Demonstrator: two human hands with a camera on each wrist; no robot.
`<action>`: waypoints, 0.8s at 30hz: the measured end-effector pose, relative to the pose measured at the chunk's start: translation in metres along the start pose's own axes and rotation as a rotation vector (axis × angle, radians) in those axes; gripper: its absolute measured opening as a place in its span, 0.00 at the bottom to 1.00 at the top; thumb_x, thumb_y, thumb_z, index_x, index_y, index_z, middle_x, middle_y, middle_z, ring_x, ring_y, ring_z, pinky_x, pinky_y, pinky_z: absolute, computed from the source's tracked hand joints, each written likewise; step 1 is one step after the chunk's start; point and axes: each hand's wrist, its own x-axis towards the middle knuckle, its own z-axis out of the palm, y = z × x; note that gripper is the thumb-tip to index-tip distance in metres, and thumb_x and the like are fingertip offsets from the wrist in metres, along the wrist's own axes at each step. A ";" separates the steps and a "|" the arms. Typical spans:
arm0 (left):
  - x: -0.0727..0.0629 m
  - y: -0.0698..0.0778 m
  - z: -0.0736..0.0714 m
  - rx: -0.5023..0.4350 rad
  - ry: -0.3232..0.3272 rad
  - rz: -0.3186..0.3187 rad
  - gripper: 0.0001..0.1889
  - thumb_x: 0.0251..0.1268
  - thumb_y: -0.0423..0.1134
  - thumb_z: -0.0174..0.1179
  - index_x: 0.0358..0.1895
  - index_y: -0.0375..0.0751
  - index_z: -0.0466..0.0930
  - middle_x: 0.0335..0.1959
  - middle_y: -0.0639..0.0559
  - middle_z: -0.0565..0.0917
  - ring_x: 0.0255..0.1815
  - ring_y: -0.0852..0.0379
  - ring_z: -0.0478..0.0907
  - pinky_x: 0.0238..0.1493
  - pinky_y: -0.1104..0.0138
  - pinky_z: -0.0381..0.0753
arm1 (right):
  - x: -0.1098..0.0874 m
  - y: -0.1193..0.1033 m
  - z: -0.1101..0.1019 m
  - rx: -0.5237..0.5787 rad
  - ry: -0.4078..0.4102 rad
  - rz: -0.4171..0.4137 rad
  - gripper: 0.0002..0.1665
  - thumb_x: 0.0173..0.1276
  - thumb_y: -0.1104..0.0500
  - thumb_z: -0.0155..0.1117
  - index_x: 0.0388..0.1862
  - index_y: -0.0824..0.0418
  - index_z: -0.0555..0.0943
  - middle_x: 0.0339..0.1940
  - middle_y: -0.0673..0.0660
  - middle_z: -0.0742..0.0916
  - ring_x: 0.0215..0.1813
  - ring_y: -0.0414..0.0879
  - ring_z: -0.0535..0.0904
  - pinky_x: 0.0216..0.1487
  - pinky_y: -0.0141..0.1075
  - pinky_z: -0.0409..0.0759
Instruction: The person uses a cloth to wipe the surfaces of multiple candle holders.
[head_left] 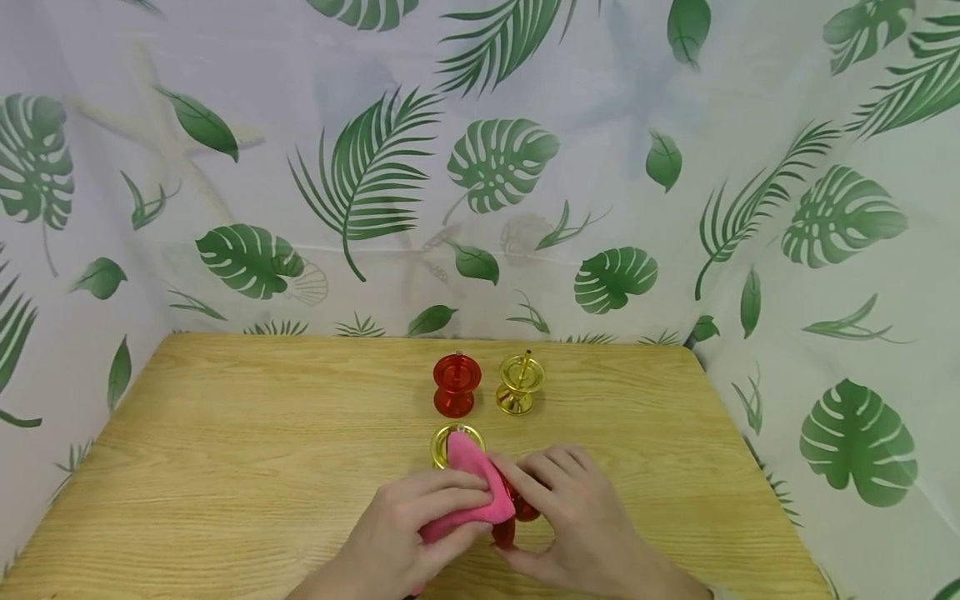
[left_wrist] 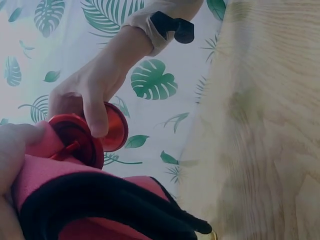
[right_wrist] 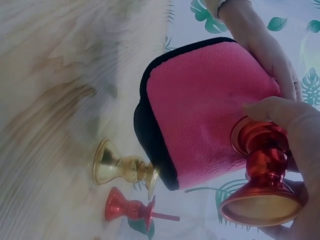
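Observation:
My left hand (head_left: 405,529) grips a folded pink cloth (head_left: 472,462) with black edging. The cloth (right_wrist: 210,110) presses against a shiny red candle holder (right_wrist: 265,162), a waisted metal stand with a wide base and a dish. My right hand (head_left: 585,521) holds this holder by its waist, tilted on its side and raised off the table. In the left wrist view, a thin spike (left_wrist: 67,149) stands in the red dish, and part of the cloth is tucked into it. Just beyond the cloth stands a gold candle holder (head_left: 437,450), partly covered by it.
Upright at the back of the wooden table (head_left: 262,433) are another red candle holder (head_left: 454,402) and a second gold one (head_left: 516,402), side by side, each with a spike. White leaf-patterned fabric (head_left: 405,192) hangs behind the table and along both sides.

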 end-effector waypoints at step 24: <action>0.008 -0.005 -0.004 -0.076 -0.085 -0.045 0.10 0.73 0.35 0.67 0.52 0.47 0.90 0.50 0.55 0.91 0.52 0.60 0.89 0.55 0.70 0.89 | 0.002 0.003 0.006 -0.037 0.153 -0.092 0.39 0.50 0.44 0.82 0.62 0.56 0.86 0.40 0.49 0.88 0.40 0.44 0.80 0.48 0.43 0.82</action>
